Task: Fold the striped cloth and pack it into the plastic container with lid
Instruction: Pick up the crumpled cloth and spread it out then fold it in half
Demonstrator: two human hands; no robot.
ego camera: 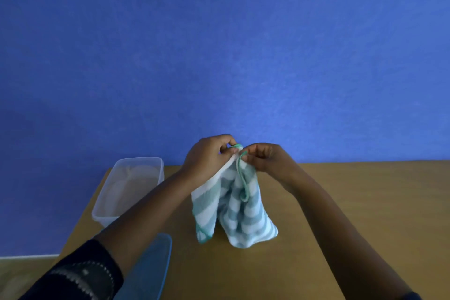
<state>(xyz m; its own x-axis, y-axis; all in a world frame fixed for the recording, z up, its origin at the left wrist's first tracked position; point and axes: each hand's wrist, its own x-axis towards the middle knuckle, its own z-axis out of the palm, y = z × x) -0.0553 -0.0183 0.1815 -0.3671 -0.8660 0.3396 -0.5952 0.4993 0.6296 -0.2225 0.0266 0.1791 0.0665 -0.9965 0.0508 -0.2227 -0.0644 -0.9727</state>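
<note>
The striped cloth [239, 212], teal and white with a green hem, hangs doubled over above the middle of the wooden table [341, 202], its lower ends touching the tabletop. My left hand [209, 153] and my right hand [261, 154] sit close together at the top, each pinching the cloth's upper edge. A green hanging loop dangles down the front. The clear plastic container [129, 187] stands open at the table's far left corner, apart from the cloth. Its blue translucent lid [151, 270] lies on the table's near left, partly under my left forearm.
A blue wall [219, 44] rises right behind the table's far edge. The table's left edge runs diagonally past the container, with pale floor [14, 273] and a white skirting strip below it.
</note>
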